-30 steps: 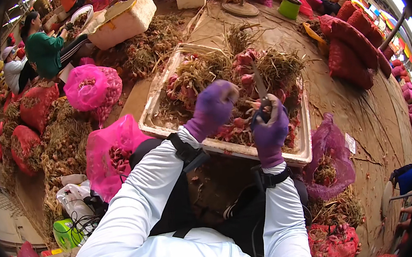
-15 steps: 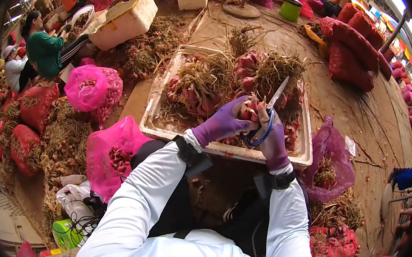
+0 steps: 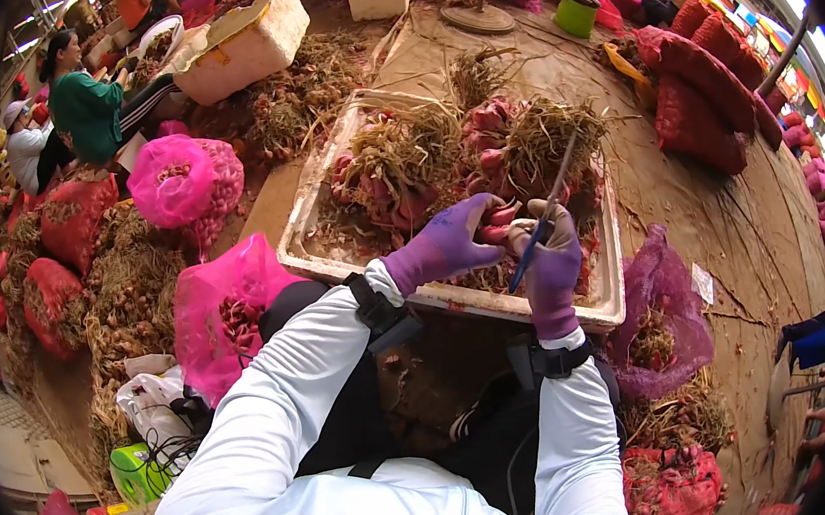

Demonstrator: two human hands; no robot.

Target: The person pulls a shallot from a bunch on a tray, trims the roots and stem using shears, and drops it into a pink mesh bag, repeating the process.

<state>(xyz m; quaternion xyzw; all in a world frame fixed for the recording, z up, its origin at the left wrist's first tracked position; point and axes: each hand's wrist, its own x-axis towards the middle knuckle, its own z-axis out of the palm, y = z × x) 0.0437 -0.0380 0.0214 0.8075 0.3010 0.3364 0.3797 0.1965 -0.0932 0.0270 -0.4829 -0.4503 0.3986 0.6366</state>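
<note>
Head view: looking down on a white foam box [image 3: 483, 308], slanting across the middle, rim scuffed and streaked with dirt.
Red bulbs [image 3: 501, 216]: small, smooth, pinkish red, paler in places; held in a little cluster above the near part of the box, between left hand [image 3: 446, 242] and right hand [image 3: 550, 258].
Left fingers: thumb and forefinger slightly parted, pinched on the cluster from its left side; other fingers curled, tips partly hidden.
Right fingers: bent and closed round scissors [image 3: 562, 173], tips right beside the cluster; touching it or not, cannot tell.
Blades: pointing up and away, seen as one thin metal strip; parted or together, cannot tell; blue handle low against the palm.
Gloves [image 3: 558, 287]: purple on both sides, dusty at the right fingertips.
Box contents: left heap [image 3: 393, 164] and right heap [image 3: 531, 139], both reddish bulbs under dry, straw-coloured stems, with scraps along the near side.
Pink mesh bag [image 3: 205, 289]: near the left corner of the box, bulbs inside.
Purple mesh bag [image 3: 661, 277]: just beside the right end of the box, dry stems inside.
</note>
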